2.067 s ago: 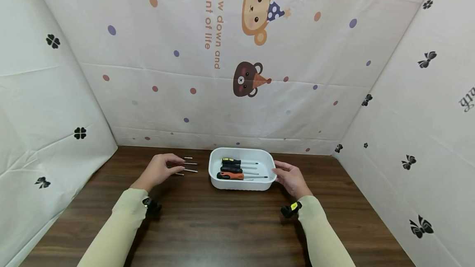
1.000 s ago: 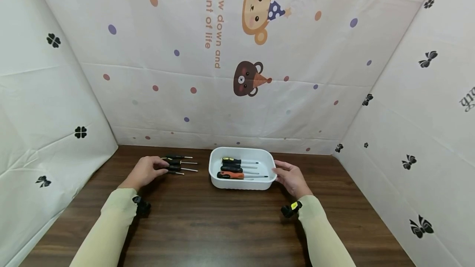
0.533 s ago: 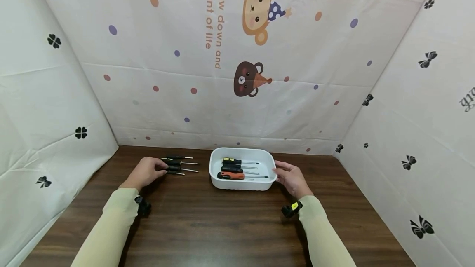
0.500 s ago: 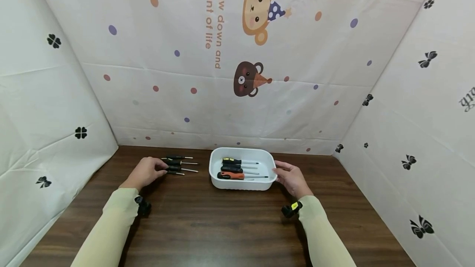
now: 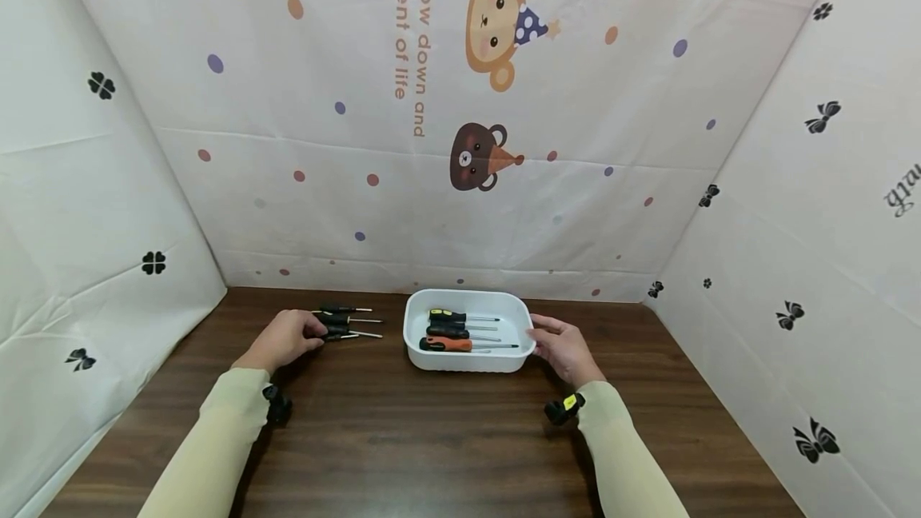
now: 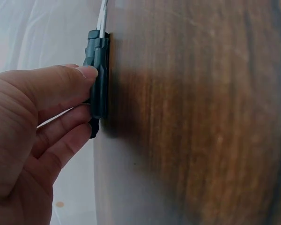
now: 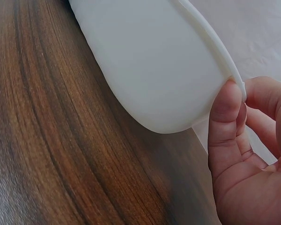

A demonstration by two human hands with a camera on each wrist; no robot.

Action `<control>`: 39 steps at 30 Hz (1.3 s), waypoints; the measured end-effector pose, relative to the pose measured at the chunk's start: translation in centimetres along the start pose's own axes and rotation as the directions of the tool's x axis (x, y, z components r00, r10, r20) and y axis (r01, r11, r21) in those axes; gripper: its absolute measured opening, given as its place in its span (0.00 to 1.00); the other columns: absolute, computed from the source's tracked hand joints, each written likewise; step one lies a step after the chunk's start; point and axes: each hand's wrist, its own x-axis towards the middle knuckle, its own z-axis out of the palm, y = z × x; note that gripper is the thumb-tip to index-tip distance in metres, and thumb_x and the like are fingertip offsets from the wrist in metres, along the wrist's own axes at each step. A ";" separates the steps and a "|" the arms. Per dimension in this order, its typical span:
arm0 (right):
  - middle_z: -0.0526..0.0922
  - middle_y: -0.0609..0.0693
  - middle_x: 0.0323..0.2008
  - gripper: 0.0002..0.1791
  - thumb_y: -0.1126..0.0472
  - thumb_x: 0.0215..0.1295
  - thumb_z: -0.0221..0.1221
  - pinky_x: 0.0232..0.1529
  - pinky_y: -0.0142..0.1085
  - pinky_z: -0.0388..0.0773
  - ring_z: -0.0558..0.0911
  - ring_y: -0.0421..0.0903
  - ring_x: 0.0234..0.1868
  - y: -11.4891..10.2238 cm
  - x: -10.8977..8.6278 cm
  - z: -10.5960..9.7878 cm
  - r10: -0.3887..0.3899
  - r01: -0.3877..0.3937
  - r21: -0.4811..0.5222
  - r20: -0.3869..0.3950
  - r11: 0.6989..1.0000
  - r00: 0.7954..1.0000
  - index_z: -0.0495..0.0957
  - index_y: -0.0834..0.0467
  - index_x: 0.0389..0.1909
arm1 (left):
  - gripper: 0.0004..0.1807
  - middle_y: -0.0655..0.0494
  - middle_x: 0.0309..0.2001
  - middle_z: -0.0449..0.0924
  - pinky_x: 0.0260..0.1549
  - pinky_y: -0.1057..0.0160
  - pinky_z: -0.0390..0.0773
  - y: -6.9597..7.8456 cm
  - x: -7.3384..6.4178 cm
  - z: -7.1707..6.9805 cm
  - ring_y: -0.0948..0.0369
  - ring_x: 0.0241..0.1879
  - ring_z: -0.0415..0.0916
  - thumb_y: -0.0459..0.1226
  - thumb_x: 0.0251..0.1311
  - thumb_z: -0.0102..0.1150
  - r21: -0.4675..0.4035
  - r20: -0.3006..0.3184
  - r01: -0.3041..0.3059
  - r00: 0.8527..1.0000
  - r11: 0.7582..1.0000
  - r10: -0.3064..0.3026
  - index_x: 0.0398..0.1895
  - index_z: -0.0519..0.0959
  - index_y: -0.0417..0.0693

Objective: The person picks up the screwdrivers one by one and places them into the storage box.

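Observation:
Several black-handled screwdrivers (image 5: 347, 320) lie side by side at the back left of the table, shafts pointing right. My left hand (image 5: 284, 338) is at their handle ends. In the left wrist view, its thumb and fingers pinch a black screwdriver (image 6: 100, 77), with another handle close behind it. To the right stands a white plastic tray (image 5: 468, 362). Inside lie several screwdrivers, among them an orange-and-black screwdriver (image 5: 449, 344) and a black-and-yellow screwdriver (image 5: 448, 315). My right hand (image 5: 564, 348) holds the tray's right rim, thumb inside and fingers outside, as the right wrist view shows.
The dark wood-grain table (image 5: 424, 438) meets a printed cloth wall (image 5: 403, 206) just behind the tray. White cloth walls also rise on the left (image 5: 86, 206) and right (image 5: 784, 222).
My left hand has drawn back left from over the shafts to the handles, uncovering them. Lately its fingers have curled closer and the nearer screwdrivers have shifted slightly. Right hand and tray hold still.

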 end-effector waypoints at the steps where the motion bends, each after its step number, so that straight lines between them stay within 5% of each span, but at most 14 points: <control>1: 0.83 0.64 0.58 0.28 0.67 0.66 0.67 0.35 0.30 0.85 0.84 0.42 0.31 0.0 0.0 0.0 0.002 -0.002 0.000 0.000 1.000 1.000 0.75 0.65 0.67 | 0.07 0.51 0.37 0.88 0.40 0.52 0.84 0.0 0.0 0.1 0.58 0.36 0.82 0.29 0.56 0.72 -0.002 -0.001 0.000 1.000 1.000 0.000 0.39 0.89 0.42; 25: 0.83 0.64 0.58 0.28 0.67 0.66 0.67 0.33 0.30 0.84 0.83 0.41 0.29 0.1 0.1 0.0 0.000 0.000 0.004 0.002 1.000 1.000 0.76 0.65 0.67 | 0.06 0.56 0.35 0.87 0.39 0.54 0.84 -0.2 -0.1 0.4 0.60 0.36 0.82 0.28 0.57 0.71 0.014 0.054 -0.032 0.998 0.999 0.031 0.37 0.90 0.45; 39: 0.85 0.61 0.55 0.28 0.68 0.66 0.66 0.32 0.30 0.84 0.83 0.41 0.29 0.0 0.1 0.0 0.000 0.000 0.021 0.003 1.000 1.000 0.75 0.66 0.67 | 0.08 0.52 0.38 0.88 0.38 0.55 0.85 0.4 -0.7 0.5 0.60 0.38 0.83 0.29 0.58 0.71 -0.066 -0.008 0.003 1.000 0.998 -0.003 0.40 0.90 0.45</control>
